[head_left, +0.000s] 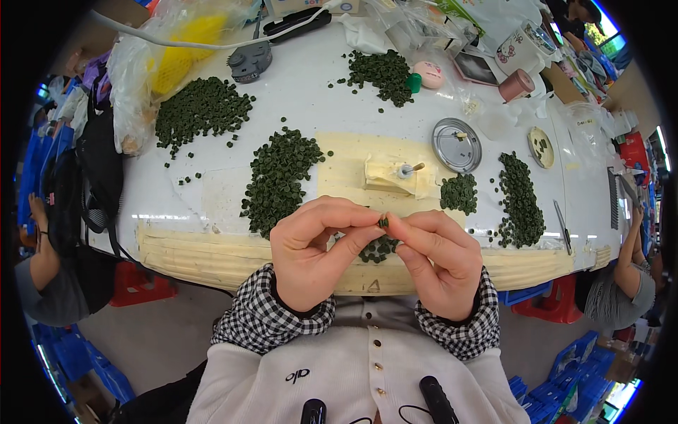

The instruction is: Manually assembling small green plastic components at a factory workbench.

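Just above the table's near edge, my left hand (308, 247) pinches a small dark green round piece (383, 222) between thumb and forefinger. From the other side my right hand (446, 263) meets it, its forefinger tip against the piece and its other fingers curled. Below the fingertips lies a small heap of similar green pieces (379, 250), partly hidden by my hands. Beyond them stands a cream-wrapped block (393, 177) with a metal post on top. A flat patch of green pieces (459, 194) lies right of the block, and a large pile (282, 173) left of it.
More green pieces are heaped far left (201, 113), at the back (381, 74) and on the right (521, 201). A round metal tin (457, 145), tweezers (563, 227), a pink cup (516, 85) and a dark grey device (251, 62) surround them. Other people sit at both sides.
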### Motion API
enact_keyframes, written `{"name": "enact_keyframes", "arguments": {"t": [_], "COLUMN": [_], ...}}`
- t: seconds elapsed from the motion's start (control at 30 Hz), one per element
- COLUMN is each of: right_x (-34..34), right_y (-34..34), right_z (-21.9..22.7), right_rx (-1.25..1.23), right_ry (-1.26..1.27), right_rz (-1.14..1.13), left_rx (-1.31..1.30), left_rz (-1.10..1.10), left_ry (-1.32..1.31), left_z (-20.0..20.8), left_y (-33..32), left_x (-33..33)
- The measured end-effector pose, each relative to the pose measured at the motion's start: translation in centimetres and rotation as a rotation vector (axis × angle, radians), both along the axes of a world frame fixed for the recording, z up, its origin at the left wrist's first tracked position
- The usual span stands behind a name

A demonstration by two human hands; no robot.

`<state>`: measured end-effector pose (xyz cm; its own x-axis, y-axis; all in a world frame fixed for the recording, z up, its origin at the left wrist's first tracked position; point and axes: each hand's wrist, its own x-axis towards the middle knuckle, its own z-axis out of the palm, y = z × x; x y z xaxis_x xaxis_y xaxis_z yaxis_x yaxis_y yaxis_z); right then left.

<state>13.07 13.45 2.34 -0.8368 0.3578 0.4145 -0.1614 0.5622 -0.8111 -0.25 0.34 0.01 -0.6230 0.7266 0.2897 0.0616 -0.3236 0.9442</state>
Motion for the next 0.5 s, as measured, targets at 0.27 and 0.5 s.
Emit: {"name": "enact_keyframes", "arguments": {"t": [0.27, 0.5], "right_x": [-0.15, 0.08], "right_y": [-0.06, 0.32], "right_z": [0.08, -0.15], "right_rx": [0.055, 0.147], "right_ry": [0.015, 0.027], "right_rz": [-0.002, 0.024], "left_rx": [-0.051, -0.044], "left_rz": [0.045, -0.005], "left_ry": [0.06, -0.022], "left_z": [0.31, 0.01], "left_y": [0.07, 0.13], "left_x": [0.08, 0.17]}}
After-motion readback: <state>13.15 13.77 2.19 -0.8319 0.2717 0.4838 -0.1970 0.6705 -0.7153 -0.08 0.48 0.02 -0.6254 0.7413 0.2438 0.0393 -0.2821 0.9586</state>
